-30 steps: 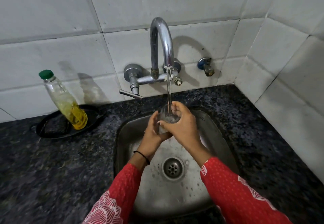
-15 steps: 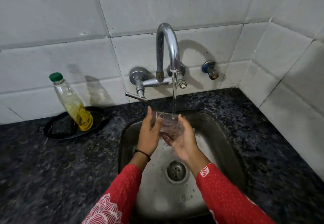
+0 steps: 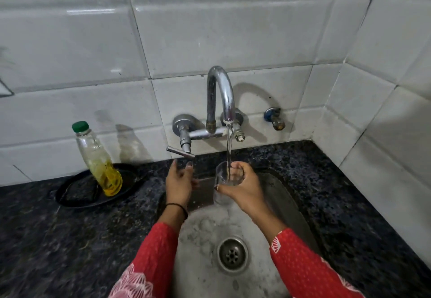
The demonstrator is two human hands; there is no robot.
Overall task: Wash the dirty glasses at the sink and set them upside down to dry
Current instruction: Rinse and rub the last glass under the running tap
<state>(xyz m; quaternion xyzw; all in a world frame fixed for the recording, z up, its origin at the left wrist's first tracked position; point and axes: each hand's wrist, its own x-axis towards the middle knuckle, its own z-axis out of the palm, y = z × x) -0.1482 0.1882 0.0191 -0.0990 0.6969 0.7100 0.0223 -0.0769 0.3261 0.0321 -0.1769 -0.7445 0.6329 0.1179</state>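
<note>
A clear glass point(image 3: 225, 181) stands upright under the chrome tap point(image 3: 221, 95), and the running water falls straight into it. My right hand point(image 3: 245, 188) is wrapped round the glass over the steel sink point(image 3: 291, 204). My left hand point(image 3: 179, 184) is off the glass, to its left, fingers apart and raised just below the tap's lever handle point(image 3: 180, 152), holding nothing.
A plastic bottle point(image 3: 99, 160) with a green cap and yellow liquid stands on a black plate point(image 3: 77, 195) at the left on the dark granite counter point(image 3: 349, 193). A small wall valve point(image 3: 275, 118) sits right of the tap. White tiled walls close the back and right.
My left hand has let go of the glass and moved left and up toward the lever. The right hand alone now holds the glass upright under the stream.
</note>
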